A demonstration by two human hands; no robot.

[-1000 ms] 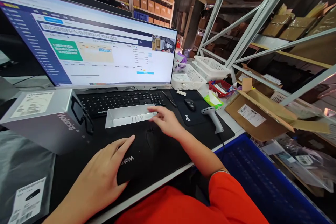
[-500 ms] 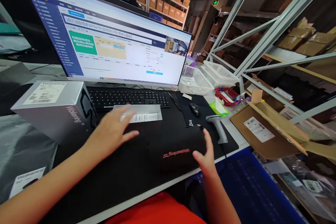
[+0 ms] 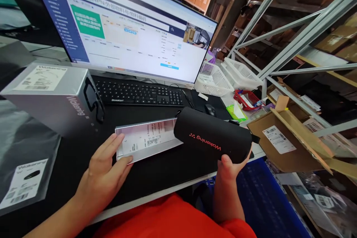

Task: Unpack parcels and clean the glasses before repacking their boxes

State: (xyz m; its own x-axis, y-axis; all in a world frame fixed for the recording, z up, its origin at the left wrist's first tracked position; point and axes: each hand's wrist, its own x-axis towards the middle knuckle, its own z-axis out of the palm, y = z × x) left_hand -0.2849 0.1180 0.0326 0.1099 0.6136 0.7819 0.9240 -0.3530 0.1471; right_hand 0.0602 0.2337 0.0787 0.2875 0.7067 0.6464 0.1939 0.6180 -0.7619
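Observation:
My left hand (image 3: 107, 165) grips the left end of a shallow silver box lid (image 3: 150, 139), thumb below and fingers above; printed labels show on its inner face. A black cylindrical case (image 3: 213, 135) with red "Wakening" lettering, upside down to me, is held at its right end by my right hand (image 3: 232, 165). The case hangs tilted above the desk mat and covers the lid's right end. On the left stands a silver Wakening box (image 3: 50, 98) with goggles pictured on its side and a white label on top.
Behind are a keyboard (image 3: 134, 93), a monitor (image 3: 125, 26) and a mouse (image 3: 210, 110). White baskets (image 3: 213, 81), a red basket (image 3: 245, 100) and an open cardboard box (image 3: 276, 139) stand at the right. A labelled grey bag (image 3: 26, 178) lies at the left front.
My left hand has taken hold of the silver lid, which has come nearer and turned. My right hand has raised the black case off the mat and tilted it. The view has shifted.

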